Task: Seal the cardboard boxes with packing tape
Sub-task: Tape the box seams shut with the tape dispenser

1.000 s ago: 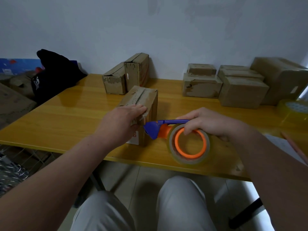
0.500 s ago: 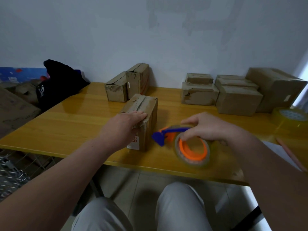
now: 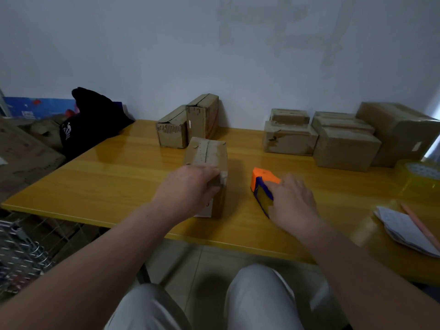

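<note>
Cardboard box (image 3: pixel 206 160) stands on the desk (image 3: pixel 114 179), centre, long axis running near to far, top seam visible with tape over it. Left hand (image 3: pixel 190 184) sits on the near end of the box, fingers curled over the near top edge, gripping it

Tape dispenser (image 3: pixel 263 184), orange body with a blue front part, lies on the desk just right of the box, apart from it, a strip of bare desk between them. Right hand (image 3: pixel 294 202) is palm down on top of the dispenser, fingers curved over it and holding it; the roll is hidden under the hand, only the orange far end and the blue edge stick out on the left side

Versus half a second ago: the dispenser was then lifted off the desk, roll and orange core facing the camera, blue tip pointing at the box; now it is down flat on the desk and turned, orange end far. A second ago the blue tip was right at the near end of the box. Left hand and box same place throughout

Rest: two boxes (image 3: pixel 188 125) far behind the held one, stack of boxes (image 3: pixel 333 141) far right, spare tape roll (image 3: pixel 419 173) at the right edge, papers (image 3: pixel 404 231) near right, black bag (image 3: pixel 92 120) far left
</note>
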The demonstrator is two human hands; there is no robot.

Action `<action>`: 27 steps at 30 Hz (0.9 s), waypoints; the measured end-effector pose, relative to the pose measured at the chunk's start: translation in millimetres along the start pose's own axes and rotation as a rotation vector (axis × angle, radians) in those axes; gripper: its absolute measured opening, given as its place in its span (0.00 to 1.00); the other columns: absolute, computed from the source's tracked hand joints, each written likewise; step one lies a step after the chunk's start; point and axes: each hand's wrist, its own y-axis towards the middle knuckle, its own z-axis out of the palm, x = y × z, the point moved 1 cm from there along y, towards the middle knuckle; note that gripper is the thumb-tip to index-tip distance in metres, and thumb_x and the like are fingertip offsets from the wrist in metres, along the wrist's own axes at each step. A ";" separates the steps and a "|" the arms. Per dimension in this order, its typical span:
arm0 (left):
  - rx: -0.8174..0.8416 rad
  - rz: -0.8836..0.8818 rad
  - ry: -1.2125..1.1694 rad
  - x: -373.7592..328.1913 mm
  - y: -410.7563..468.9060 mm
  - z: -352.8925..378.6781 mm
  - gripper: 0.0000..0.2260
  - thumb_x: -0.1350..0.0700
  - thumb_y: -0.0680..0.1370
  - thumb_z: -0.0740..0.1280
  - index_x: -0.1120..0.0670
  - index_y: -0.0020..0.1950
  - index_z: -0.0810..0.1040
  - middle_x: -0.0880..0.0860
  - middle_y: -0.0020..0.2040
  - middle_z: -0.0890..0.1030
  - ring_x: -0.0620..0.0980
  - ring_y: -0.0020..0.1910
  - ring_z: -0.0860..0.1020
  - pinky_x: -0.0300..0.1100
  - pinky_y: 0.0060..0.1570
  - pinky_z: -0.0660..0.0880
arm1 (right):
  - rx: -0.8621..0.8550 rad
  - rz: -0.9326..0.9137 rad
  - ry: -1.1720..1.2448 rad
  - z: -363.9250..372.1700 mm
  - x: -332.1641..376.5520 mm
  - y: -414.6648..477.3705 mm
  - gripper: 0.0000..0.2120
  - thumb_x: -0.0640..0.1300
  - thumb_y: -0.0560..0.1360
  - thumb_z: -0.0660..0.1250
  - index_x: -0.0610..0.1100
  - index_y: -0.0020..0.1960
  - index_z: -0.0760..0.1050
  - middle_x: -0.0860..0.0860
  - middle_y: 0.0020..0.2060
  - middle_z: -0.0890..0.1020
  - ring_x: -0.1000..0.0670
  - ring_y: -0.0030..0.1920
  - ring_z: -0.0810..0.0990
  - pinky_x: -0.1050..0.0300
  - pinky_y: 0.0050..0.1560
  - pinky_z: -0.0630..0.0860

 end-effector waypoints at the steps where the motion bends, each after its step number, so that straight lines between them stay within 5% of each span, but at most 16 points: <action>1: 0.007 -0.003 0.012 3.5 -1.6 1.8 0.19 0.49 0.76 0.67 0.47 0.66 0.73 0.46 0.66 0.75 0.48 0.65 0.72 0.42 0.65 0.65 | -0.040 -0.017 0.018 -2.0 5.1 -0.2 0.27 0.44 0.75 0.66 0.52 0.72 0.63 0.47 0.60 0.67 0.44 0.62 0.66 0.51 0.61 0.66; 3: -0.004 -0.079 -0.061 10.9 -6.2 3.3 0.28 0.49 0.73 0.70 0.46 0.72 0.67 0.45 0.72 0.68 0.46 0.72 0.63 0.40 0.66 0.53 | -0.051 -0.073 0.200 -7.2 18.1 0.1 0.34 0.46 0.75 0.68 0.50 0.76 0.56 0.47 0.68 0.64 0.45 0.68 0.63 0.51 0.67 0.63; 5: -0.089 -0.187 -0.242 18.0 -12.3 5.0 0.37 0.51 0.70 0.74 0.47 0.74 0.61 0.42 0.71 0.67 0.43 0.70 0.64 0.38 0.65 0.56 | 0.077 -0.114 0.484 -13.7 35.9 -0.8 0.40 0.46 0.75 0.68 0.51 0.78 0.47 0.51 0.75 0.58 0.47 0.73 0.59 0.52 0.71 0.59; 8: -0.171 -0.340 -0.542 24.1 -23.5 11.9 0.43 0.54 0.68 0.77 0.39 0.72 0.53 0.24 0.55 0.66 0.24 0.54 0.66 0.20 0.51 0.65 | 0.294 -0.140 0.720 -12.1 60.6 -3.9 0.44 0.46 0.75 0.68 0.54 0.78 0.40 0.55 0.69 0.66 0.52 0.59 0.71 0.52 0.60 0.72; 9: -0.179 -0.380 -0.583 25.4 -26.2 15.3 0.42 0.55 0.68 0.77 0.39 0.71 0.52 0.24 0.54 0.66 0.25 0.54 0.66 0.18 0.48 0.66 | 0.341 -0.154 0.739 -9.5 67.5 -5.5 0.44 0.45 0.75 0.68 0.54 0.78 0.39 0.56 0.65 0.70 0.53 0.55 0.73 0.55 0.55 0.74; 11: -0.159 -0.439 -0.584 26.9 -28.4 23.0 0.43 0.55 0.69 0.76 0.43 0.76 0.53 0.35 0.68 0.67 0.36 0.66 0.65 0.30 0.60 0.68 | 0.369 -0.154 0.773 -1.3 77.2 -7.4 0.45 0.43 0.75 0.67 0.53 0.78 0.38 0.52 0.69 0.68 0.51 0.64 0.71 0.54 0.61 0.73; 13: -0.156 -0.458 -0.548 25.2 -29.6 25.5 0.44 0.57 0.69 0.76 0.48 0.77 0.53 0.46 0.75 0.61 0.45 0.73 0.62 0.39 0.67 0.62 | 0.328 -0.136 0.819 3.9 80.5 -7.9 0.44 0.39 0.75 0.67 0.53 0.78 0.41 0.50 0.72 0.66 0.49 0.70 0.67 0.52 0.67 0.70; 16: -0.252 -0.459 -0.554 24.1 -26.1 18.7 0.41 0.60 0.69 0.75 0.47 0.76 0.58 0.48 0.72 0.67 0.44 0.69 0.66 0.40 0.65 0.65 | 0.153 -0.146 0.898 1.0 77.5 -5.5 0.37 0.35 0.75 0.66 0.53 0.77 0.53 0.54 0.69 0.71 0.55 0.67 0.71 0.64 0.61 0.71; 20: -0.363 -0.494 -0.772 21.3 -10.8 -13.0 0.38 0.62 0.69 0.75 0.47 0.74 0.62 0.46 0.66 0.73 0.40 0.63 0.72 0.42 0.61 0.73 | -0.108 -0.155 1.049 -23.2 69.0 2.9 0.31 0.42 0.76 0.68 0.58 0.74 0.60 0.67 0.42 0.80 0.71 0.44 0.76 0.80 0.41 0.70; 23: -0.423 -0.446 -0.889 17.2 7.5 -43.1 0.35 0.62 0.68 0.76 0.49 0.72 0.67 0.36 0.54 0.75 0.30 0.53 0.75 0.33 0.53 0.76 | -0.194 -0.171 1.147 -43.9 64.6 9.3 0.27 0.44 0.76 0.68 0.55 0.73 0.64 0.59 0.38 0.83 0.67 0.42 0.79 0.76 0.41 0.72; 27: -0.351 -0.466 -0.841 21.8 28.0 -72.5 0.33 0.59 0.67 0.77 0.49 0.69 0.70 0.42 0.51 0.77 0.41 0.52 0.78 0.43 0.52 0.78 | -0.117 -0.117 1.287 -56.5 63.3 10.2 0.25 0.47 0.75 0.69 0.52 0.71 0.68 0.54 0.43 0.84 0.60 0.47 0.82 0.59 0.52 0.79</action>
